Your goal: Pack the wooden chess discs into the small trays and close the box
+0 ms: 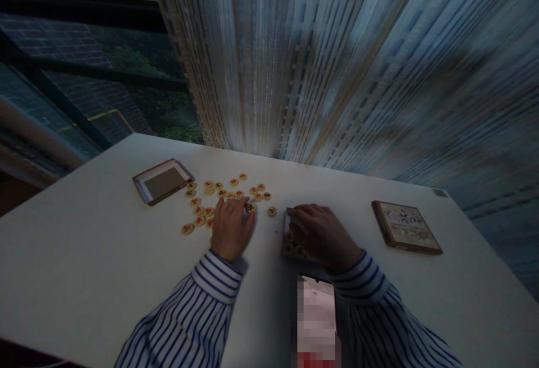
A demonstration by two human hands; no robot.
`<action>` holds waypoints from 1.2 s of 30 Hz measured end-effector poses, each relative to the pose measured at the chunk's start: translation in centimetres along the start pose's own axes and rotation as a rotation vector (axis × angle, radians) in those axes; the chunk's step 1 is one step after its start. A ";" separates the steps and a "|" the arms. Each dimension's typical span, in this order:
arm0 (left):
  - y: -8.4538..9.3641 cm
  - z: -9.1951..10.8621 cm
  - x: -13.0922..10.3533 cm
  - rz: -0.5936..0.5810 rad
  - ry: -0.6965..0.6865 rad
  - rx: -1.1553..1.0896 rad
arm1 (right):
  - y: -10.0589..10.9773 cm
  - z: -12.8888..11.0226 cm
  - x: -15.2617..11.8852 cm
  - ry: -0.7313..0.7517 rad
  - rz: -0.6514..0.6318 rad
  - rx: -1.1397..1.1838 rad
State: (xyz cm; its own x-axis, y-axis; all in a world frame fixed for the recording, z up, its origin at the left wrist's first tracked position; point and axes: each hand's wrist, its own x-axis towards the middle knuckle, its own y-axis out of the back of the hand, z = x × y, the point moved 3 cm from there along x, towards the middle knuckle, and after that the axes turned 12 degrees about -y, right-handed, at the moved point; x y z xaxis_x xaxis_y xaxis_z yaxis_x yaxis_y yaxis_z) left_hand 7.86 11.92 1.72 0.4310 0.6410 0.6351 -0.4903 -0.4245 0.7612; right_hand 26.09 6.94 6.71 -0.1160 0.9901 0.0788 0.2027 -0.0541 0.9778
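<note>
My left hand [231, 229] rests among loose wooden xiangqi pieces [200, 221] with red and black characters. Between its thumb and forefinger is a round xiangqi piece [251, 208] with a black mark. A little to the right, another piece [272, 211] lies alone on the table. My right hand [322, 232] bends over a small open box [286, 251] holding rows of pieces. Its fingers curl down into the box's far part, and the fingertips are hidden, so what they grip does not show.
An open shallow box part [145, 194] lies at the left on the white table [105, 244]. Toward the right edge sits a flat box [406, 226] with a printed top. A phone [318, 317] is near me, below the right hand. Behind the table hangs a striped curtain [269, 65].
</note>
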 end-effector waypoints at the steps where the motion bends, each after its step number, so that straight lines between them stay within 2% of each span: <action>1: 0.1 0.1 0.0 0.019 -0.007 -0.005 | 0.0 0.0 0.0 0.003 0.000 -0.003; 8: 0.4 0.5 0.2 0.141 -0.059 -0.060 | -0.1 0.1 0.0 0.008 -0.001 -0.017; 12: 0.7 0.7 0.3 0.189 0.000 -0.196 | -0.1 0.1 -0.1 0.010 0.003 -0.018; 16: 0.8 1.2 0.2 0.174 0.110 -0.365 | -0.1 0.1 0.0 0.020 0.029 0.015; 19: 0.7 1.7 0.1 0.140 0.136 -0.459 | 0.0 0.0 0.0 0.038 0.048 0.047; 25: 0.8 2.7 0.1 0.123 0.098 -0.552 | 0.2 -0.3 0.0 0.052 0.079 0.158; 33: 1.3 3.5 0.2 0.146 0.013 -0.553 | -0.1 -0.5 0.0 0.067 0.089 0.307; 36: 1.3 3.8 0.1 0.156 -0.011 -0.562 | 0.0 -0.7 0.0 0.067 0.047 0.369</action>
State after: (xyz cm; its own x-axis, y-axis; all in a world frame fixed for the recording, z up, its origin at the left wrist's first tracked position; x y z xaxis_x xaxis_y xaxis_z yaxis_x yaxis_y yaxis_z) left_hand 10.13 9.03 3.24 0.3280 0.5901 0.7377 -0.8740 -0.1068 0.4740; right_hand 25.39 6.88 6.84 -0.1592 0.9762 0.1469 0.5448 -0.0372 0.8378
